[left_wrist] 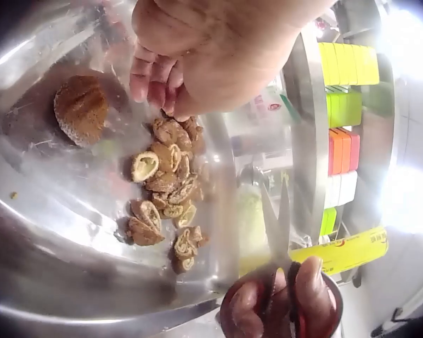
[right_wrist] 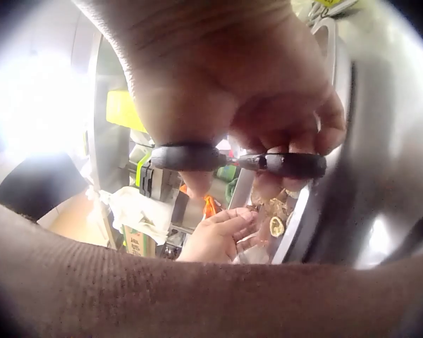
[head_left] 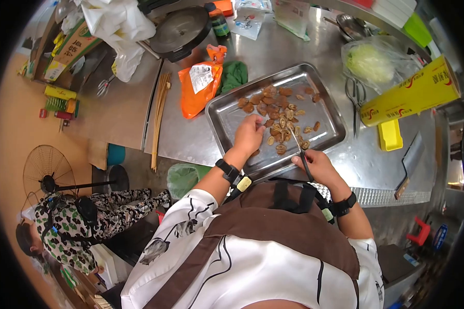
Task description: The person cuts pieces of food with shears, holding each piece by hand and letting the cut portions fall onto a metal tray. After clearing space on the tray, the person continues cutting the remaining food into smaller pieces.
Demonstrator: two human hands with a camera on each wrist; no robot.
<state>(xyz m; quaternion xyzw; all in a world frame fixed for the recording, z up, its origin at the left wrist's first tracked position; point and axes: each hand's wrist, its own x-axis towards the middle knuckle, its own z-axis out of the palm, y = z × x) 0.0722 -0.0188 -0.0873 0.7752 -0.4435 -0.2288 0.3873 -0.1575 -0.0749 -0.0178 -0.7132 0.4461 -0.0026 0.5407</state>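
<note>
My right hand (head_left: 318, 166) grips black-handled scissors (head_left: 304, 160), with thumb and fingers through the loops. In the left wrist view the scissors' blades (left_wrist: 284, 218) stand parted, with nothing between them. My left hand (head_left: 249, 135) reaches over the metal tray (head_left: 227, 129), fingers bent and fingertips right at the pile of brown wrinkled dried pieces (head_left: 269, 102). Whether it pinches one of them I cannot tell. Several cut pieces (left_wrist: 166, 176) show hollow, pale-rimmed insides. One whole brown piece (left_wrist: 81, 110) lies apart from the pile in the left wrist view.
An orange bag (head_left: 198, 90) and wooden skewers (head_left: 161, 116) are left of the tray. To its right lie tongs (head_left: 354, 100), a yellow wrap box (head_left: 412, 91), a yellow container (head_left: 390, 135) and a cleaver (head_left: 411, 159). A pan (head_left: 180, 31) stands behind. Another person (head_left: 69, 226) sits at left.
</note>
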